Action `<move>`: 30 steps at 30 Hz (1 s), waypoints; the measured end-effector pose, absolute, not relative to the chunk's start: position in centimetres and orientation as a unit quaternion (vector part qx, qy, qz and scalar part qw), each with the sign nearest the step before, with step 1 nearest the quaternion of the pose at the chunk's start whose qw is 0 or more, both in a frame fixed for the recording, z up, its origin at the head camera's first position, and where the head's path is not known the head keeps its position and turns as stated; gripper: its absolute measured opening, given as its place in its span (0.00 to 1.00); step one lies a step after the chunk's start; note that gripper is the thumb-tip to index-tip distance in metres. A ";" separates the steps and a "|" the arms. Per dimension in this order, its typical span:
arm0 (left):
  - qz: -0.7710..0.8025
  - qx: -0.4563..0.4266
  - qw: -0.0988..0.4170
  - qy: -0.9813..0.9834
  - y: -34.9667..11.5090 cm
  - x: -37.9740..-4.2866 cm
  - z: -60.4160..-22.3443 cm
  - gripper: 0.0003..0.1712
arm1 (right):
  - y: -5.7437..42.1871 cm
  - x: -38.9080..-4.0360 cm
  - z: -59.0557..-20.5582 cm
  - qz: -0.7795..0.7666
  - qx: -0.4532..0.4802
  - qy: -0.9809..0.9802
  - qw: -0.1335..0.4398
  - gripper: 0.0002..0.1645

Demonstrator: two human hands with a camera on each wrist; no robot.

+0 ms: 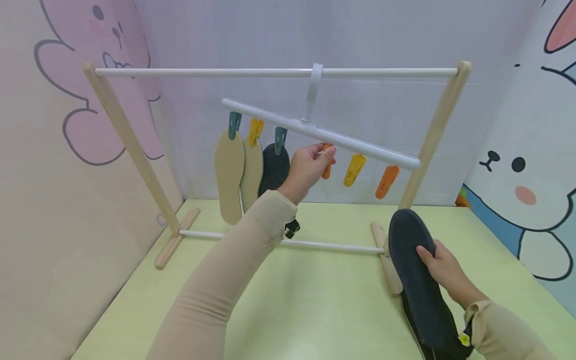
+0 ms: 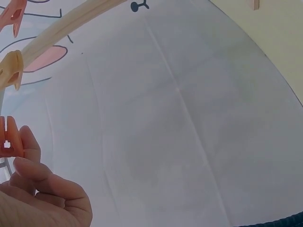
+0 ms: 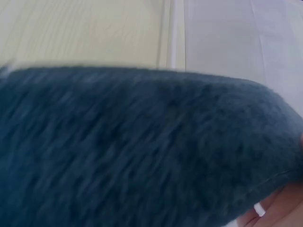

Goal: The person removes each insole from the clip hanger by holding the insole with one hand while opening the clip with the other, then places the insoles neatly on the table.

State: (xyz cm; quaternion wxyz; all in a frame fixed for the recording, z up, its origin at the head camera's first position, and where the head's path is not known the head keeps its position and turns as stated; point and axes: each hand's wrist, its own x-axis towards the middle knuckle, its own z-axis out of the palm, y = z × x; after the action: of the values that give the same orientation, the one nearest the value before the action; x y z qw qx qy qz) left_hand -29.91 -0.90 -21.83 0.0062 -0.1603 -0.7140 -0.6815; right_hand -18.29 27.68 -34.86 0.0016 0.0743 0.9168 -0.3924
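Note:
My left hand [image 1: 305,170] pinches an orange clip [image 1: 326,171] under the bar of a white hanger [image 1: 369,149]. The left wrist view shows thumb and fingertips at that orange clip [image 2: 15,137]. In my right hand [image 1: 450,275] is a dark navy insole [image 1: 411,270], toe end up, thumb across its face. Its fuzzy pile [image 3: 142,142] fills most of the right wrist view. Two beige insoles [image 1: 229,175] and a dark insole [image 1: 273,167] hang from clips on the hanger's left half. My left hand and sleeve partly cover the hanging dark one.
The hanger tilts down to the right from a white rod [image 1: 202,73] on a wooden-legged rack [image 1: 130,140]. A yellow clip [image 1: 354,170] and another orange clip [image 1: 387,182] hang bare at right. Other dark footwear pieces [image 1: 411,320] lie on the pale table [image 1: 310,300] beneath the held insole.

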 end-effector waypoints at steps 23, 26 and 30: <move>-0.677 -0.168 0.005 -0.716 -1.6 -30.1 -22.1 0.19 | 30.1 -17.5 -34.4 -0.401 0.124 0.901 0.108 0.22; -0.680 -0.166 0.003 -0.714 -1.6 -30.1 -22.1 0.19 | 30.4 -17.2 -34.5 -0.407 0.125 0.898 0.115 0.18; -0.681 -0.164 0.002 -0.713 -1.6 -30.2 -22.0 0.19 | 30.9 -16.8 -34.7 -0.410 0.125 0.895 0.124 0.18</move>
State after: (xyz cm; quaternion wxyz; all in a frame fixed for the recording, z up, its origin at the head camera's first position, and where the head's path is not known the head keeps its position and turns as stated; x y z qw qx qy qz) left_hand -30.15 -1.60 -22.03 0.0025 -0.1641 -0.7134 -0.6812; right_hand -16.80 30.87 -34.70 0.1236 0.1246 0.8951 -0.4100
